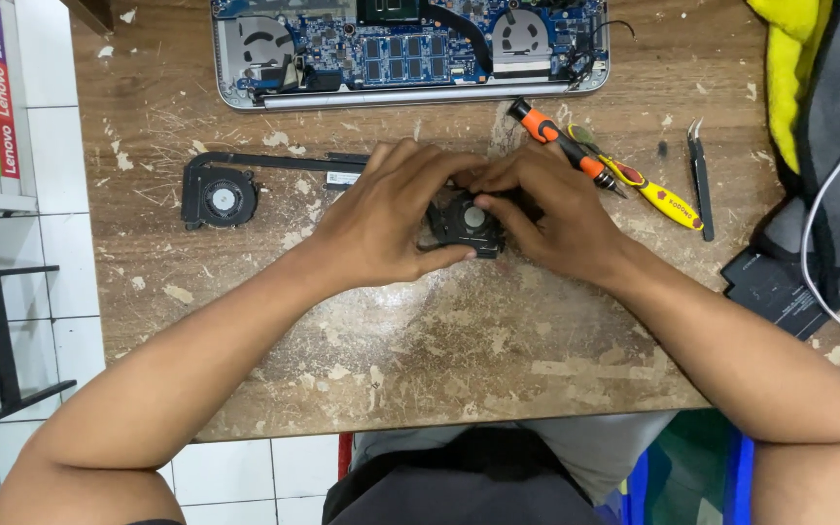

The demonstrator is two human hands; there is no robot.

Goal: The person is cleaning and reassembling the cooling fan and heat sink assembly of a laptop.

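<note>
Both hands, left hand point(381, 219) and right hand point(546, 209), grip a small black cooling fan point(467, 224) on the worn tabletop point(439, 340). A second fan with heat pipe point(221, 194) already lies out, left. The opened laptop point(410, 49) sits beyond, screwdrivers point(576, 156) and tweezers point(700, 175) just right; reassembly seemingly remains.

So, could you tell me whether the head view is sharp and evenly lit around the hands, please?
Head view: even, soft light, no harsh glare; faint shadows under the left hand and right hand. The fan in their grip, screwdriver and laptop look sharp; table edges bow slightly from the wide lens.
</note>
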